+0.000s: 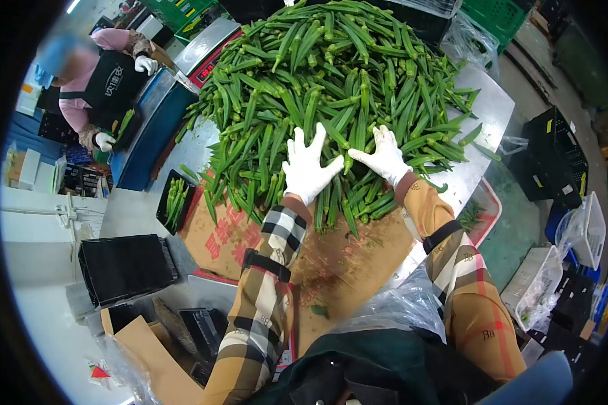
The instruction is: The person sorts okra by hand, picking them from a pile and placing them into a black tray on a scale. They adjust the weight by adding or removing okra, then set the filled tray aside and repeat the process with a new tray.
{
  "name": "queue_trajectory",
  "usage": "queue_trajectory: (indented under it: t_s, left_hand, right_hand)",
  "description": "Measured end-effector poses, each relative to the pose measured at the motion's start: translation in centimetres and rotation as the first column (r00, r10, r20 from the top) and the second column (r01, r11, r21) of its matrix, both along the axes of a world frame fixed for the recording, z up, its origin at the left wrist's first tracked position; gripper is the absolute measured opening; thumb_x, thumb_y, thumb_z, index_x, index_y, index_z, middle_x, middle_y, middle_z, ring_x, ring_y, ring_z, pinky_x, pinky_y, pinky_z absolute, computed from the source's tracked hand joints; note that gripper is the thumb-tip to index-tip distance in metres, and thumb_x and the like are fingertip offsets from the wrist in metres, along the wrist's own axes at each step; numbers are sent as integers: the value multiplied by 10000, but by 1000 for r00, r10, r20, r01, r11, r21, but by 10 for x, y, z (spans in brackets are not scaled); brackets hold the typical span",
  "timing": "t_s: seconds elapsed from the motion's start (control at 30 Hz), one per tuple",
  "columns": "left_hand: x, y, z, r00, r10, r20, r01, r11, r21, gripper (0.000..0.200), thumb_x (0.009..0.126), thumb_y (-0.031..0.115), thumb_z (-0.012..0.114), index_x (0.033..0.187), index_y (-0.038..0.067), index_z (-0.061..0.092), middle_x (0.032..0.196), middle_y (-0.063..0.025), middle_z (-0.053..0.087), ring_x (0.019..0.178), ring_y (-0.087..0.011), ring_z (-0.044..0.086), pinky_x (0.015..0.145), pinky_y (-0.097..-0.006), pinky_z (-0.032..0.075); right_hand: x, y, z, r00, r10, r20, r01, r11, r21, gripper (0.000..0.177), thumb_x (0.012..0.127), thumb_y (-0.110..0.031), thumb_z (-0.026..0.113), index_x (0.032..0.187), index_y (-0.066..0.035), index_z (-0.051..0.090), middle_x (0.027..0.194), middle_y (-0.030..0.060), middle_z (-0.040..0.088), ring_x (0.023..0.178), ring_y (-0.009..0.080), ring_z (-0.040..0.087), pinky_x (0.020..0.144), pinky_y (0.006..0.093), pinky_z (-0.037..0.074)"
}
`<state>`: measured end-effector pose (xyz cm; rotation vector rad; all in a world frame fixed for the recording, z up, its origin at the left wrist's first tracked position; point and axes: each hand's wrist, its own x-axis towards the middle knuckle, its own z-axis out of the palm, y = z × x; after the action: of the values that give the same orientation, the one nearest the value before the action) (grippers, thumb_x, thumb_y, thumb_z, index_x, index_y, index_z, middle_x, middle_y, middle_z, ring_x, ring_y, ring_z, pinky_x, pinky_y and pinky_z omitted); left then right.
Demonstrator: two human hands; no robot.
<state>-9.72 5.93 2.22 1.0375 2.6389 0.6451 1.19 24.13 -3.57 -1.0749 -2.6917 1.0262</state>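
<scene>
A large heap of green okra (344, 74) covers the metal table (493, 111) and the back of a flat brown cardboard sheet (348, 270). My left hand (309, 164), in a white glove, lies on the heap's near side with its fingers spread. Just to its right, my right hand (385, 156), also white-gloved, touches the okra with its fingers apart. Some pods lie between and beneath the two hands; neither hand grips one. At the left of the cardboard sits a small black tray (163, 214) with okra lined up inside.
A co-worker (105, 88) in white gloves stands at the far left, one hand at a black tray. A scale (206, 50) is behind the heap's left side. Stacked black trays (125, 268) stand at the left, black crates (550, 158) and a white basket (534, 287) at the right.
</scene>
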Motion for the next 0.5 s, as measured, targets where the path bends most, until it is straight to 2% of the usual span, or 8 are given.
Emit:
queue_trajectory:
  t_s: [0.1,0.13,0.17,0.23,0.3,0.37,0.4,0.5]
  left_hand:
    - [28,-17,-11,993,-106,-51,99,987,-129,942,776,477,753,1586,326,296,1628,-248,236,1460,-475,294,1105,-715,266]
    - [38,-25,-14,986,-164,-23,156,965,-212,912,776,460,747,1573,330,323,1608,-229,295,1438,-456,340,1099,-708,283]
    - [56,-36,-14,976,-183,-118,152,961,-232,895,780,433,739,1569,319,335,1587,-205,344,1428,-445,351,1100,-695,291]
    - [78,-63,-22,979,-164,-118,135,966,-218,898,773,408,738,1568,270,343,1579,-181,363,1425,-441,348,1098,-693,294]
    - [102,-97,-37,978,-125,-169,94,980,-177,906,753,409,755,1547,181,383,1600,-169,334,1443,-443,314,1124,-711,223]
    - [132,-127,-30,971,-93,-221,31,962,-271,896,794,463,736,1548,139,374,1623,-145,304,1468,-417,281,1140,-695,199]
    - [144,-139,-28,968,-93,-232,20,953,-301,918,815,519,705,1562,121,348,1638,-152,269,1487,-425,240,1143,-718,144]
    - [179,-161,-23,971,-66,-231,-13,946,-324,885,872,597,601,1554,89,354,1646,-203,214,1497,-468,191,1124,-745,118]
  right_hand:
    - [17,-22,-9,990,102,-94,-105,994,-30,1001,753,-591,762,1442,70,460,1570,325,296,1470,431,294,1203,434,285]
    - [30,-42,2,988,129,-86,-126,991,34,895,750,-539,766,1373,61,533,1546,323,336,1452,433,320,1190,441,306]
    - [41,-57,17,968,223,-116,-223,975,11,758,775,-486,742,1312,27,592,1522,279,400,1423,413,364,1179,490,302]
    - [55,-96,-5,943,290,-164,-250,941,226,603,818,-422,702,1259,-16,641,1506,212,451,1401,378,396,1172,530,279]
    - [73,-131,-2,924,304,-234,-284,952,114,520,847,-382,674,1242,-44,660,1493,166,479,1386,354,411,1171,562,247]
    - [93,-163,-6,904,365,-224,-305,916,260,454,851,-364,671,1186,-59,701,1470,146,502,1391,367,399,1189,602,192]
    - [101,-171,-4,886,416,-203,-350,890,293,429,854,-356,671,1170,-69,711,1471,145,502,1395,366,396,1195,607,179]
    - [119,-178,-3,839,476,-264,-397,867,301,378,864,-347,676,1140,-94,731,1456,110,528,1409,363,384,1203,631,146]
